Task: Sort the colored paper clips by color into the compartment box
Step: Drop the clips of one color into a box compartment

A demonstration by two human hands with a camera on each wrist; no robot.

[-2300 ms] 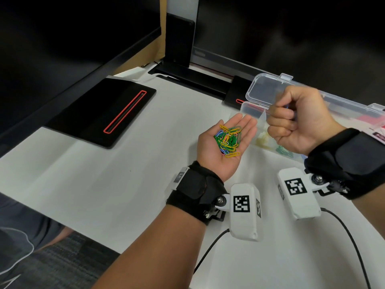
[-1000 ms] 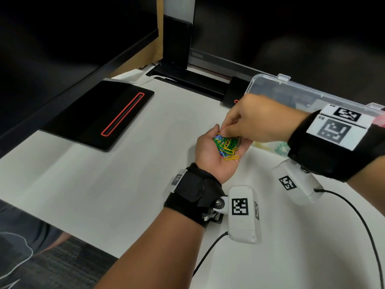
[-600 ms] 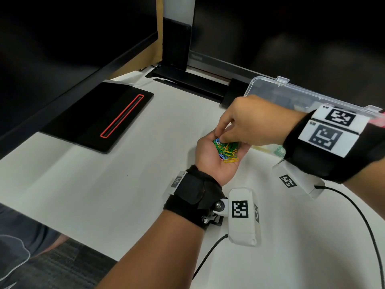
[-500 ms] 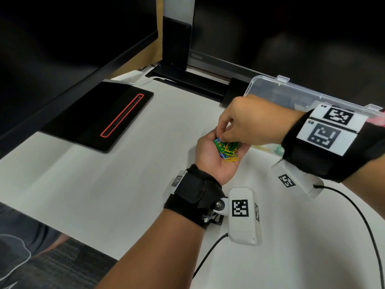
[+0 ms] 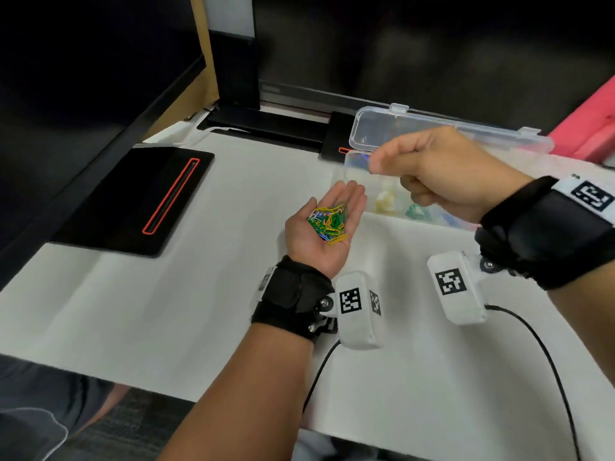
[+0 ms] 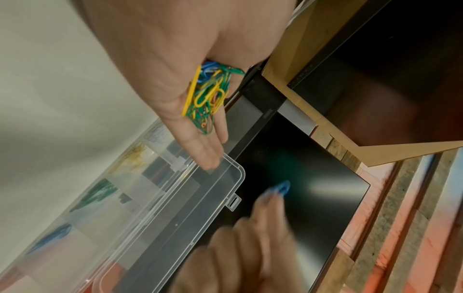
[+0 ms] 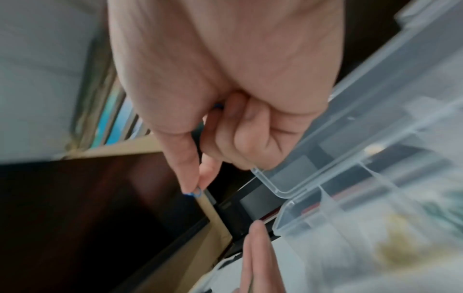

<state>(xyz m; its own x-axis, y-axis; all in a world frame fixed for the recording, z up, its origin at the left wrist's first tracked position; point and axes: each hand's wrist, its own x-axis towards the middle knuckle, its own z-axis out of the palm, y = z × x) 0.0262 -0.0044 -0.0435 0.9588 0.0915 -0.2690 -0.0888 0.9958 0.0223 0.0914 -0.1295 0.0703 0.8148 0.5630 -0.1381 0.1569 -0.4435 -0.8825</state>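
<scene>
The right hand [image 5: 442,171] is pinching one blue clip [image 6: 281,189] above the compartment box [image 5: 366,128], mid-transfer; the left hand [image 5: 324,227], palm flat just beside the box, is cradling the mixed clips [image 5: 327,221]. Next: finding the blue compartment and dropping it there.

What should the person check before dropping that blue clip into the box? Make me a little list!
1. Blue clip pinched firmly in the right hand: ok, it shows at the fingertips.
2. Box lid open: ok.
3. Which compartment holds blue clips: cannot tell for sure; a blurry blue patch shows past the green ones in the left wrist view.
4. Right hand over that compartment: not ok, it hangs above the box's near end.
5. Pile of clips steady on the left hand: ok, the palm is flat and facing up.
</scene>
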